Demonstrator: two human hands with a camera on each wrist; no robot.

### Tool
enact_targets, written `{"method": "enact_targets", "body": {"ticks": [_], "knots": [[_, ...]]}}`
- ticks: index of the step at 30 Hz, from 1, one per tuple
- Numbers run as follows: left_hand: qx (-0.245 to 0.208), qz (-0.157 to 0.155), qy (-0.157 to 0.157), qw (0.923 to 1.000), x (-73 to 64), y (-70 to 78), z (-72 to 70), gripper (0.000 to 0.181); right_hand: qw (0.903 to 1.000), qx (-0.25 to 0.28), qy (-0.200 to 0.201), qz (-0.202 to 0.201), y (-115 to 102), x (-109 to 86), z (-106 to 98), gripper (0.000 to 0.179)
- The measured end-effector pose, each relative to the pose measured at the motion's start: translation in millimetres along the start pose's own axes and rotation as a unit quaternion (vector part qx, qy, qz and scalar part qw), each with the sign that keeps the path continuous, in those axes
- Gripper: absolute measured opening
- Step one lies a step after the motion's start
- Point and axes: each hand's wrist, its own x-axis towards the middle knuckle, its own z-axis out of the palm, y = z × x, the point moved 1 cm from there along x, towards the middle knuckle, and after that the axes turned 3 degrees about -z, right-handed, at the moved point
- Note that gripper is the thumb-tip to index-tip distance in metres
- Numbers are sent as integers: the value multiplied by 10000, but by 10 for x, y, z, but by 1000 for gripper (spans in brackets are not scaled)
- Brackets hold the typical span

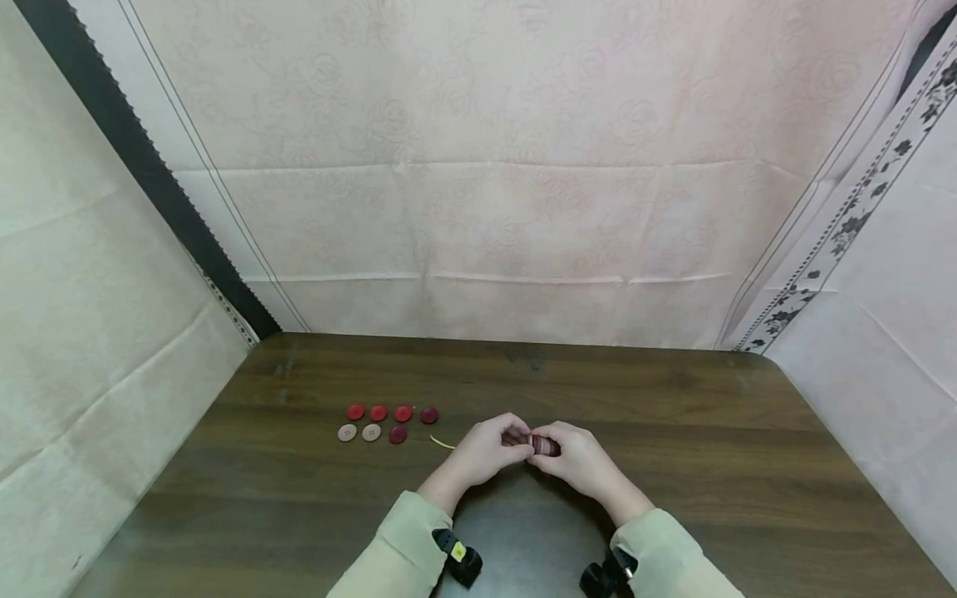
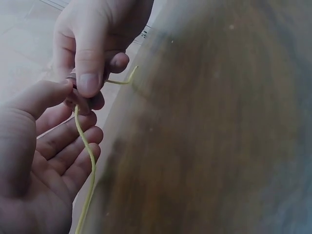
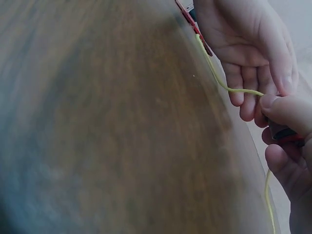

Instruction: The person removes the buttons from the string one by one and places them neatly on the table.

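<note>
Over the middle of the table, both hands meet at a small stack of threaded buttons in dark red and pale tones. The right hand grips this stack between thumb and fingers. My left hand pinches at its left end with thumb and index finger, the other fingers loosely extended in the left wrist view. A yellow cord runs from the buttons down past the left palm; its short other end sticks out beyond the right fingers. The right wrist view shows a dark and red part of the stack. Fingers hide much of it.
Left of the hands lie loose buttons in two rows: red buttons, dark red buttons and beige buttons. The brown wooden table is bounded by pale cloth at the back and sides.
</note>
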Motion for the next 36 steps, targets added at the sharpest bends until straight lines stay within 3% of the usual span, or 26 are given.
{"method": "enact_targets", "body": {"ticks": [15, 23, 36], "knots": [[337, 338, 19, 9989, -63, -77, -108, 18, 9997, 81, -158, 165, -20, -4, -15, 21], [320, 144, -2, 9994, -91, -84, -156, 23, 9997, -15, -166, 160, -12, -20, -27, 27], [265, 113, 44, 9996, -116, -129, -230, 24, 9995, -10, -168, 260, 15, -16, -33, 28]]}}
